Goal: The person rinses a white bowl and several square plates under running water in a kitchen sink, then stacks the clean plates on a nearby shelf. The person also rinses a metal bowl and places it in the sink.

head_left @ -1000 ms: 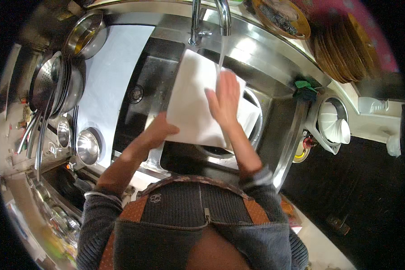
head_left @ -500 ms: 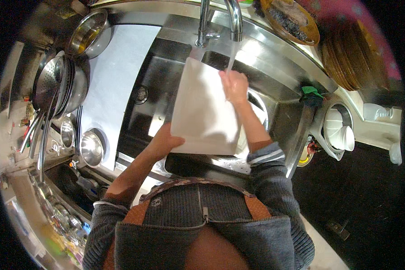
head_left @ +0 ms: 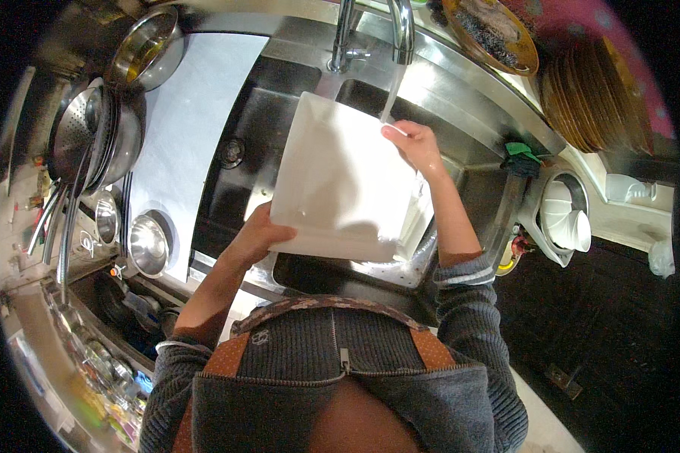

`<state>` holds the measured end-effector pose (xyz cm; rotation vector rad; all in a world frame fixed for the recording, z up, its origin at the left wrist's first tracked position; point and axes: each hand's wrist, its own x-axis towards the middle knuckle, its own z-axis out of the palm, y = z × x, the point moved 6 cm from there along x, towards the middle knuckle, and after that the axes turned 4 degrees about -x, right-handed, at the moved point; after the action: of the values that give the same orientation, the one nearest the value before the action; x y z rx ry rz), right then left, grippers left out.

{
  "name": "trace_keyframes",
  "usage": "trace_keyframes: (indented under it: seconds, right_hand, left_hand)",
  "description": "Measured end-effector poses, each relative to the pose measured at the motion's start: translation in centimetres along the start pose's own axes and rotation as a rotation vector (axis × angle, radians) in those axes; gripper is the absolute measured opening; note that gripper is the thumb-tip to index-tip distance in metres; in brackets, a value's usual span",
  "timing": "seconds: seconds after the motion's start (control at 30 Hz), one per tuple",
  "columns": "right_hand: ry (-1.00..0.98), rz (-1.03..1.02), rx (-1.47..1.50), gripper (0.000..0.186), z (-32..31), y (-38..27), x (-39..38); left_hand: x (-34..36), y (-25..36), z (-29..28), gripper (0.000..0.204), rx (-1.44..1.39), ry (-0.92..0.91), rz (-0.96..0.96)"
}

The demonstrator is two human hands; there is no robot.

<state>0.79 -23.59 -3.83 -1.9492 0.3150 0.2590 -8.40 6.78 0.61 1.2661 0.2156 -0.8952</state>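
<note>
right now, a white square dish is held over the right-hand basin of a steel sink, its face turned up and its left side reaching over the divider between the two basins. the left hand grips its lower left edge, thumb laid on the upper face and the other fingers mostly hidden beneath. the right hand has its fingers closed on the upper right corner, thumb and forefinger pinching the rim there. a thin stream of water runs from the chrome tap and meets the dish at that corner, just beside the right fingertips. below the dish, on its right side, more white dishware shows in the basin, partly covered. left of the sink's left basin lies a pale flat board, with a small steel bowl near its lower end and a larger metal bowl near its upper end, something yellowish inside. beyond the sink, at the upper right, a stack of brown plates stands near a green cloth.
</note>
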Motion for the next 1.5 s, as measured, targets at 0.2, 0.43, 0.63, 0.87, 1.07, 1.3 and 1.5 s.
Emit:
trace_keyframes:
  seconds: [0.2,0.43,0.63,0.87,1.07,1.3,1.5]
  right_hand:
    - [-0.154,-0.126,0.224,0.027,-0.9,0.3,-1.0]
    - [0.198,-0.024,-0.803,0.064,-0.9,-4.5,-1.9]
    - [0.156,0.052,-0.204,0.051,-1.3,-0.7,0.2]
    - [0.035,0.121,-0.115,0.024,-0.1,-0.7,1.8]
    - [0.030,0.087,0.224,0.022,-0.4,-1.1,1.5]
    - [-0.060,0.065,0.227,0.024,-1.0,-2.3,1.4]
    - [-0.033,-0.222,0.258,0.023,-1.4,-2.4,1.2]
  left_hand:
    - [0.1,-1.5,-1.1,0.058,-0.060,-0.051,-0.032]
    - [1.2,-2.2,-0.5,0.062,-0.117,-0.081,-0.006]
    - [1.9,-1.3,-1.0,0.062,-0.079,-0.041,-0.013]
    - [2.6,-1.2,-1.9,0.056,-0.061,-0.064,0.066]
    - [2.3,-0.8,-2.4,0.052,-0.060,-0.055,0.013]
    - [2.2,-0.6,-2.6,0.052,-0.054,0.015,0.040]
    - [1.9,-0.4,-3.6,0.055,-0.074,-0.001,0.109]
